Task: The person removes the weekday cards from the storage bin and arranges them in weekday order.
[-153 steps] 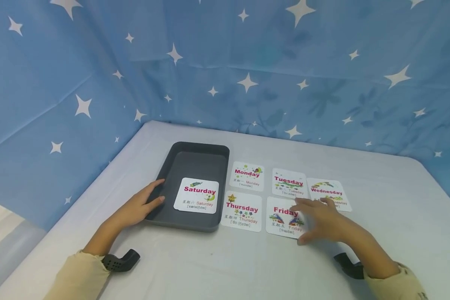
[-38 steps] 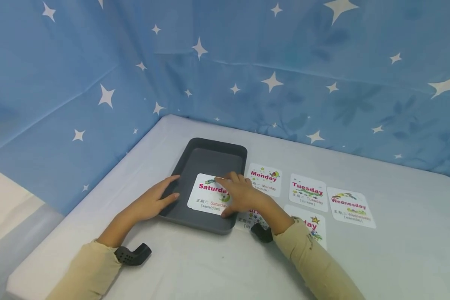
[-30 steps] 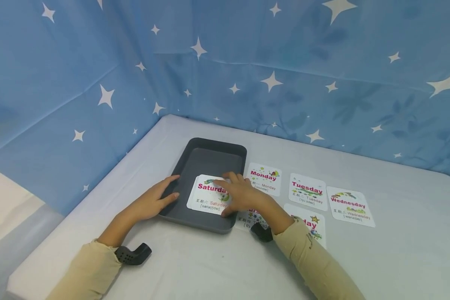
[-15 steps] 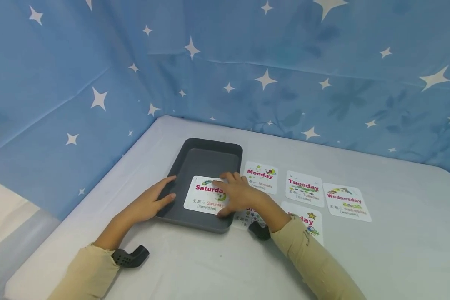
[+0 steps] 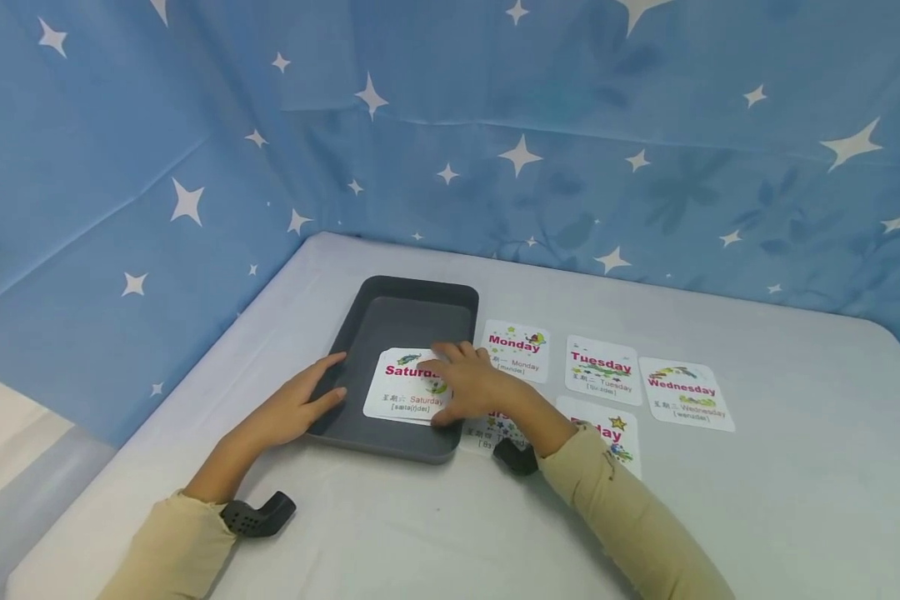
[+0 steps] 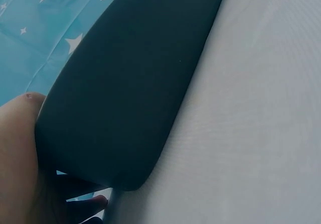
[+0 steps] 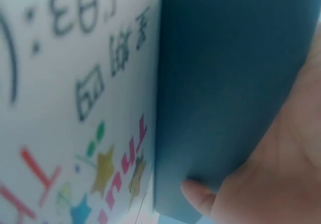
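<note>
In the head view, my left hand [image 5: 288, 410] holds the left rim of a dark grey tray [image 5: 412, 312], with thumb and index fingertip over the edge. The left wrist view shows the tray's outer wall [image 6: 120, 93], the thumb beside it and fingers below. My right hand [image 5: 471, 388] reaches over the tray's right rim and pinches a white Saturday word card [image 5: 397, 387], thumb at its lower edge and fingers on its upper right. A second card edge peeks out from under it. The hand hides the card's right side.
Right of the tray lie Monday [image 5: 516, 350], Tuesday [image 5: 603, 371] and Wednesday [image 5: 686, 392] cards. A Thursday card [image 5: 487, 437] is partly under my right wrist. The sleeve covers part of the Friday card [image 5: 618, 433]. A blue star curtain [image 5: 555, 192] stands behind.
About five seconds ago my right hand was over the Friday card; now it is on the Saturday card. Since a second ago a lower card's edge shows beneath it. The left hand stays put.
</note>
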Demonstrator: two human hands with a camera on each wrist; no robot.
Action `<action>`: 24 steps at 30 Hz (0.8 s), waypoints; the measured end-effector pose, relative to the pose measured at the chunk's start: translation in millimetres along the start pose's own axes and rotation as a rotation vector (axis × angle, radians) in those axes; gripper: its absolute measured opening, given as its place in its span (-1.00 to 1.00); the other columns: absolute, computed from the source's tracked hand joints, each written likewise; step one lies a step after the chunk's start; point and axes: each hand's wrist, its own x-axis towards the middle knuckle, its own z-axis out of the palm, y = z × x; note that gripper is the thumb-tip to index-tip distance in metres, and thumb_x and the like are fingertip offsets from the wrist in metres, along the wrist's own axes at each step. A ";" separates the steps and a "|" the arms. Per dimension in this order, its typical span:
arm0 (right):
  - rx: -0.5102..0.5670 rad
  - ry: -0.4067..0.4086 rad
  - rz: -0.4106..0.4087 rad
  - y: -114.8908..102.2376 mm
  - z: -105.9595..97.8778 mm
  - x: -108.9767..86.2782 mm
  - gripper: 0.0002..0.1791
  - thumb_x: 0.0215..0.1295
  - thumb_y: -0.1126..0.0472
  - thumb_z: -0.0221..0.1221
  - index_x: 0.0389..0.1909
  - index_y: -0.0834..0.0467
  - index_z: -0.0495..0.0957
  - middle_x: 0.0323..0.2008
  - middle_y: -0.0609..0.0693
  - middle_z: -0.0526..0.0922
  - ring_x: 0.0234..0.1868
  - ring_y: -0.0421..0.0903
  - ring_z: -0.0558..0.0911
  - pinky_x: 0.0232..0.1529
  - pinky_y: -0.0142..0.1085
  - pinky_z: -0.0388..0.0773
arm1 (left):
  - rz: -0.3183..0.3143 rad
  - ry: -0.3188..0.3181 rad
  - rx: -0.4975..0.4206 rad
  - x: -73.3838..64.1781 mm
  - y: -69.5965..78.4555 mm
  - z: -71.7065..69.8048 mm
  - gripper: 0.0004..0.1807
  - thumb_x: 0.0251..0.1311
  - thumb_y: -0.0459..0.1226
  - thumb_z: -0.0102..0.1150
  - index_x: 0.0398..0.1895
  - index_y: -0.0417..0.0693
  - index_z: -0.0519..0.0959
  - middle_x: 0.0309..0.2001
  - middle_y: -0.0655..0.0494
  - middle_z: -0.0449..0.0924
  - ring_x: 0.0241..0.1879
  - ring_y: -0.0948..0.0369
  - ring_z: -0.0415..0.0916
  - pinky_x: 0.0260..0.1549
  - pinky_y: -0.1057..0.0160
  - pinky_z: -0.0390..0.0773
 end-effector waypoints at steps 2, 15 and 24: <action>0.011 0.014 -0.014 0.8 -0.5 -0.2 -0.18 -0.07 -0.09 0.34 0.28 -0.05 0.28 0.39 0.06 0.06 0.30 0.06 0.12 0.21 0.02 0.10 | -0.001 0.004 -0.003 0.6 0.4 -0.4 -0.34 0.35 -0.08 -0.16 0.38 -0.24 0.00 0.37 -0.26 0.01 0.35 -0.20 -0.05 0.25 -0.21 0.03; -0.045 0.198 -0.108 -1.1 -9.8 -11.7 -0.31 -0.05 -0.10 0.33 0.18 -0.13 0.38 0.38 -0.02 0.15 0.29 0.02 0.23 0.19 0.07 0.06 | -0.027 0.005 0.010 -0.3 1.9 -0.4 -0.34 0.34 -0.08 -0.15 0.38 -0.23 0.00 0.37 -0.29 0.00 0.34 -0.22 -0.04 0.24 -0.23 0.04; 0.015 0.263 -0.086 4.8 -31.3 -39.2 -0.29 -0.11 -0.10 0.36 0.16 -0.13 0.41 0.37 -0.04 0.17 0.31 0.07 0.22 0.15 0.02 0.10 | -0.024 0.009 0.010 -1.2 4.0 0.2 -0.35 0.34 -0.08 -0.16 0.37 -0.24 0.01 0.36 -0.30 0.01 0.34 -0.23 -0.04 0.24 -0.23 0.04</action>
